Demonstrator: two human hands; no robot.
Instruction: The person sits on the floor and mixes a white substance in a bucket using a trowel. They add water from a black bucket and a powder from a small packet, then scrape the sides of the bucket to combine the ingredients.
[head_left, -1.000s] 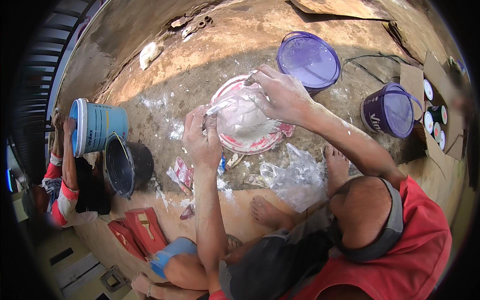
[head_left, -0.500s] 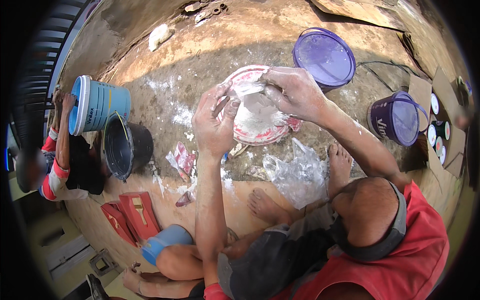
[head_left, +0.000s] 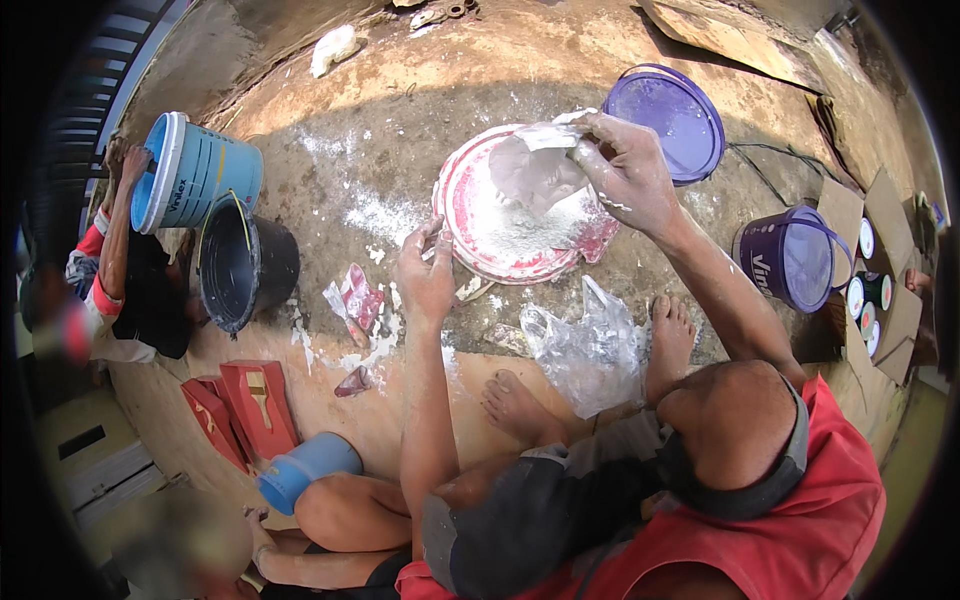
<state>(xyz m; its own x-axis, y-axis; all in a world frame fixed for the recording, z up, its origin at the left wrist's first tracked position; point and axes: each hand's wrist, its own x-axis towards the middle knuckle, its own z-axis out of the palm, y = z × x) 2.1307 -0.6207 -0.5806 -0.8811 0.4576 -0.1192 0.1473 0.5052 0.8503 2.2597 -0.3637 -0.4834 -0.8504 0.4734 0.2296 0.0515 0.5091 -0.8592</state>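
Note:
A round red-and-white lid (head_left: pixel 462 190) lies on the ground before me, bearing white powder (head_left: pixel 525 235) and a smooth grey patch of material (head_left: pixel 535 178). My left hand (head_left: pixel 427 278) is closed at the lid's left rim, its thumb and fingers pinching the edge. Above the lid's far right side, my right hand (head_left: pixel 632 172) grips a thin whitish flat piece (head_left: pixel 552 134), smeared with powder; its exact kind cannot be made out. This piece overhangs the grey patch. Powder coats both hands.
Purple buckets (head_left: pixel 665 120) (head_left: pixel 790 258) stand to the right, near a carton of cans (head_left: pixel 880 270). Leftward are a blue bucket (head_left: pixel 210 175), worked at by another person (head_left: pixel 115 260), and a black bucket (head_left: pixel 248 265). A clear plastic bag (head_left: pixel 590 350) lies by my feet.
My left hand has let go of the whitish piece and come down to the lid's left rim. My right hand keeps the piece, now farther right and away from me.

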